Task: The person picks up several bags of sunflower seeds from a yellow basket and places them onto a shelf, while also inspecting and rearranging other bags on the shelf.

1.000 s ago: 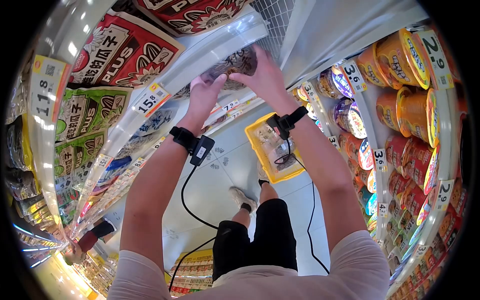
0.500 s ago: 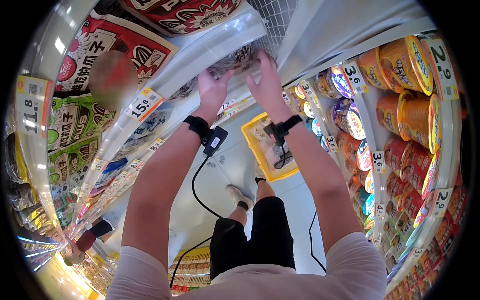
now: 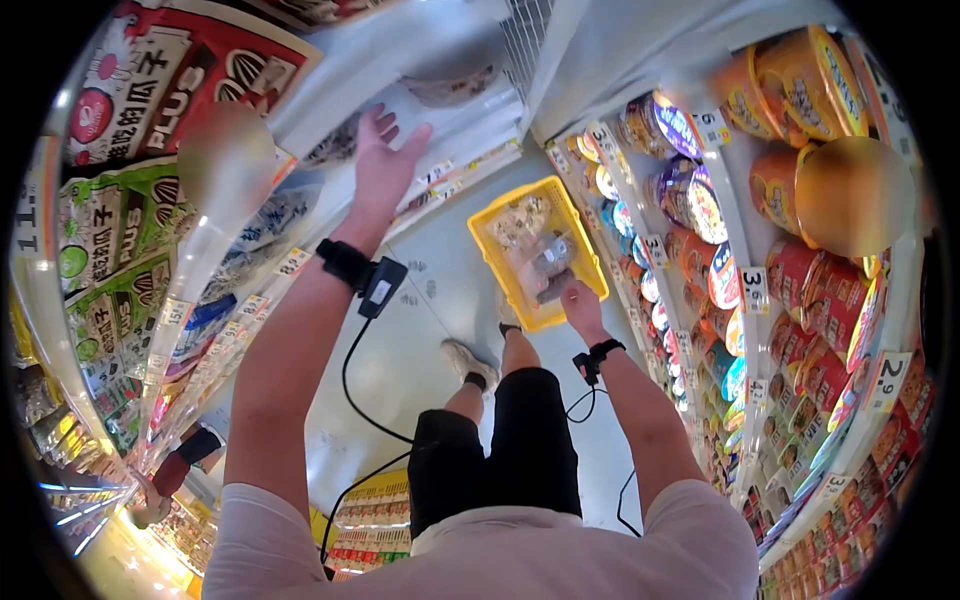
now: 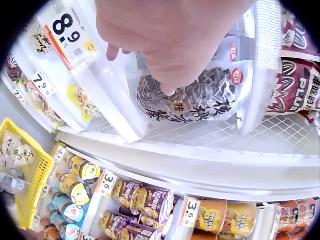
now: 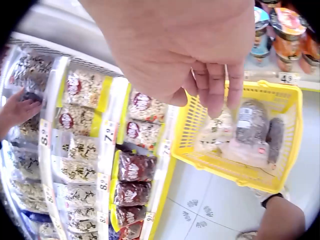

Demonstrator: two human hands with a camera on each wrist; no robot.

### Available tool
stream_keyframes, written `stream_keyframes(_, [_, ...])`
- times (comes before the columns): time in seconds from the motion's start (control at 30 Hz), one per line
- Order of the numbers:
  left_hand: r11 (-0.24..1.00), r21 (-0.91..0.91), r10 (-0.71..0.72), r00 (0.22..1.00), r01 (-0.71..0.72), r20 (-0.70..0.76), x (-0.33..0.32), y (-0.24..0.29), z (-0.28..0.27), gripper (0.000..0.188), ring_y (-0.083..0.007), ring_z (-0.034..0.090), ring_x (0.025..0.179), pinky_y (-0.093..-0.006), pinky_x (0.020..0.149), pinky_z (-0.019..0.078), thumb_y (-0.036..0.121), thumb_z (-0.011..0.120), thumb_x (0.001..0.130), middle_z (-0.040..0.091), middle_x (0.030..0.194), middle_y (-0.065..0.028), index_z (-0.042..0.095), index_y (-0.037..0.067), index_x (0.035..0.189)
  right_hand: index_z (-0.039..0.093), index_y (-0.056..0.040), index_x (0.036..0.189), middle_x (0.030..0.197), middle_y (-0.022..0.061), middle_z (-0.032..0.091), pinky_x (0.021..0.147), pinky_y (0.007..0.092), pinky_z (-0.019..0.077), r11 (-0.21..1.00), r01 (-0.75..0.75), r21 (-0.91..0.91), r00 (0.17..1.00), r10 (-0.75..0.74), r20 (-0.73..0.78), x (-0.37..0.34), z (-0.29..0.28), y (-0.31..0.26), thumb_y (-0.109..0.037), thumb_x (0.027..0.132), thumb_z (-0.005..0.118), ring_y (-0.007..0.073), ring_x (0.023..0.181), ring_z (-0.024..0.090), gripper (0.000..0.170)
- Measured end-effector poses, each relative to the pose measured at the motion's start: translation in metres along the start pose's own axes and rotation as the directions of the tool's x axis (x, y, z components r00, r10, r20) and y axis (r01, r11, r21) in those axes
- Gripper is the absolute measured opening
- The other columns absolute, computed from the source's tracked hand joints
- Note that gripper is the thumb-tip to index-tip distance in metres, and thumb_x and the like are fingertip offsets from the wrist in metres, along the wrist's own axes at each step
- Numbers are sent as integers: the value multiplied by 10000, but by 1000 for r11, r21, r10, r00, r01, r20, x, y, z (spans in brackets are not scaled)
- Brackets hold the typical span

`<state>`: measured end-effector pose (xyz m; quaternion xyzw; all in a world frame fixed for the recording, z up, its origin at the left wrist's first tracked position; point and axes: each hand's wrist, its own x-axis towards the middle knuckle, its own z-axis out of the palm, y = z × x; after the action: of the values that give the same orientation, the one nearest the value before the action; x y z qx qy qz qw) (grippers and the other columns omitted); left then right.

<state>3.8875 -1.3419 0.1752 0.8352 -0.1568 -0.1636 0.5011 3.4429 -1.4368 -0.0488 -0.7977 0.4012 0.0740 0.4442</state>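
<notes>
Spread fingers and thumb show on my left hand [image 3: 385, 165], raised at the white shelf in the head view. In the left wrist view that hand [image 4: 167, 40] is over a clear bag of striped seeds [image 4: 190, 102]; whether it touches the bag, I cannot tell. My right hand [image 3: 583, 308] is by the lower right corner of the yellow basket [image 3: 483, 255]. The right wrist view shows the right hand [image 5: 185, 45] with loosely bent fingers and nothing visible in them, over the basket, which holds a pale bag [image 5: 215, 132] and dark packs [image 5: 251, 122].
Red seed bags [image 3: 190, 75] and green ones [image 3: 120, 225] fill the left shelves. Orange noodle cups [image 3: 805, 85] line the right shelves beside price tags. Below are a shoe [image 3: 465, 362] and tiled floor [image 3: 430, 280]. Another person [image 3: 172, 475] is at the far lower left.
My right hand has left the shelf and moved down to the basket. My left hand has shifted left, its fingers spread. The basket appears higher in the head view.
</notes>
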Motion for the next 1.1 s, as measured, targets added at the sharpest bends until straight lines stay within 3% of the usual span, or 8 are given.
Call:
stream_keyframes(0.23, [909, 369, 91, 955, -195, 283, -122, -2, -56, 434, -306, 602, 1229, -402, 987, 509, 167, 724, 941, 619, 1327, -166, 586, 33, 1331, 682, -20, 1014, 877, 88, 734, 634, 354, 580, 740, -670, 63, 694, 594, 406, -35, 15, 80, -217, 906, 626, 215, 767, 746, 232])
stream_keyframes(0.47, [909, 404, -105, 881, -103, 461, -231, -90, -54, 315, -401, 613, 1139, -457, 980, 495, 117, 707, 904, 655, 1232, -170, 625, 31, 1196, 703, -18, 963, 888, 113, 735, 567, 368, 581, 788, -615, -47, 730, 590, 346, 5, 69, 105, -228, 903, 620, 217, 704, 738, 234])
stream_keyframes(0.6, [908, 407, -300, 838, 103, 456, -284, -145, -42, 331, -308, 641, 1151, -386, 949, 524, 80, 710, 918, 659, 1255, -129, 631, 56, 1238, 729, 12, 875, 936, 204, 737, 644, 422, 590, 915, -102, -389, 895, 256, 365, 10, 151, 196, -347, 892, 640, 314, 723, 737, 370])
stream_keyframes(0.67, [902, 394, -360, 814, 178, 456, -310, -177, -39, 331, -260, 640, 1167, -375, 960, 524, 77, 698, 933, 662, 1264, -107, 635, 58, 1258, 733, 23, 840, 980, 251, 728, 719, 468, 589, 910, -305, -281, 869, 387, 308, 15, 175, 187, -419, 878, 652, 384, 768, 731, 450])
stream_keyframes(0.7, [891, 392, -402, 796, 227, 453, -324, -189, -38, 327, -253, 638, 1170, -374, 963, 523, 75, 693, 937, 662, 1266, -102, 636, 59, 1258, 708, 54, 1012, 1083, 320, 695, 949, 512, 522, 898, -324, -299, 844, 417, 338, 17, 177, 171, -515, 874, 650, 447, 1084, 664, 588])
stream_keyframes(0.9, [789, 415, -609, 670, 453, 426, -375, -241, -43, 303, -217, 617, 1212, -362, 997, 512, 56, 666, 952, 648, 1296, -81, 642, 57, 1254, 644, 36, 1170, 1210, 276, 673, 964, 497, 540, 873, -399, -280, 862, 461, 210, 52, 231, 137, -569, 874, 669, 434, 1125, 660, 674])
stream_keyframes(1.0, [831, 368, -547, 737, 418, 398, -394, -265, -47, 276, -260, 659, 1104, -338, 862, 541, 89, 672, 937, 672, 1233, -97, 638, 58, 1210, 626, -34, 1238, 1261, 210, 648, 965, 509, 546, 774, -448, -447, 858, 513, 29, 69, 271, 133, -595, 864, 675, 410, 1158, 656, 677])
stream_keyframes(1.1, [746, 383, -666, 636, 545, 390, -399, -269, -53, 291, -205, 624, 1202, -350, 1008, 508, 52, 651, 961, 660, 1280, -86, 641, 40, 1251, 669, -73, 1184, 1276, 178, 630, 935, 524, 549, 727, -437, -530, 866, 499, -30, 77, 294, 143, -455, 938, 611, 386, 1154, 657, 458])
